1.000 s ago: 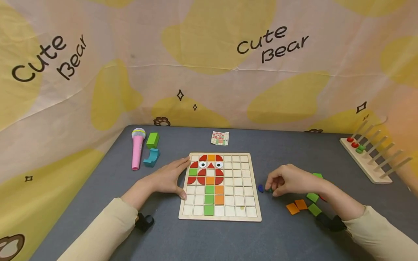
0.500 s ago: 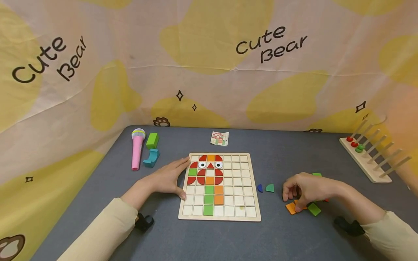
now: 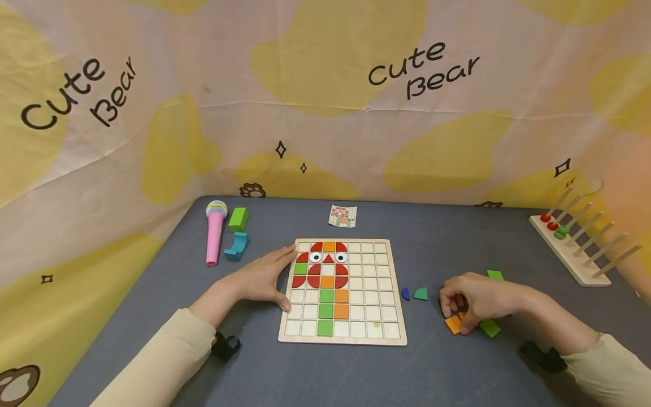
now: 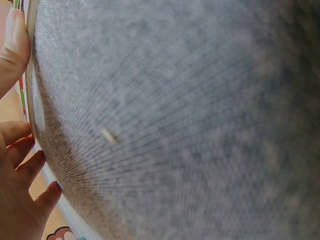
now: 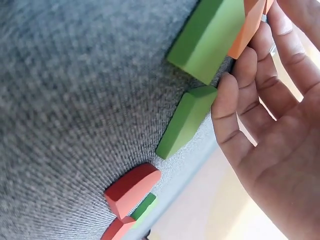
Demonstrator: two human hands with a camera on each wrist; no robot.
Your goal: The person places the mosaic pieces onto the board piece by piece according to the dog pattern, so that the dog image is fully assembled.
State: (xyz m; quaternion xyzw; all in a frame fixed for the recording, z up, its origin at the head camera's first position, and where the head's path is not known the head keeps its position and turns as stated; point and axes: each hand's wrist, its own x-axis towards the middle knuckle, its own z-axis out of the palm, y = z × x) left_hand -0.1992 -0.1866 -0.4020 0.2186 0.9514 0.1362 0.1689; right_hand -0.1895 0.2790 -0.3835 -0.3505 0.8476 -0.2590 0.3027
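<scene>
The wooden grid board point(image 3: 376, 341) lies flat in the head view, with red, orange and green pieces and two eye pieces set in its left part. Along its left edge rests my left hand point(image 3: 261, 278), fingers spread and thumb near the lower left; the left wrist view shows these fingers point(image 4: 42, 197) against the edge. My right hand point(image 3: 480, 299) is low over the loose pieces to the right, pinching an orange square tile point(image 3: 461, 317) between thumb and fingers. Another orange tile point(image 3: 453, 325) lies against it. Green tiles point(image 5: 207, 42) sit beside the fingers in the right wrist view.
A blue piece point(image 3: 405, 294) and a teal quarter-round piece point(image 3: 420, 294) lie right of the board. Behind it is a small pattern card point(image 3: 343, 216). A pink microphone point(image 3: 214, 234), green block point(image 3: 238, 219) and teal arch block point(image 3: 237, 247) stand left; a peg rack point(image 3: 569, 251) stands right.
My right hand has moved right, away from the teal quarter-round piece, which now lies uncovered next to the blue one, to the orange tiles. My left hand has stayed at the board.
</scene>
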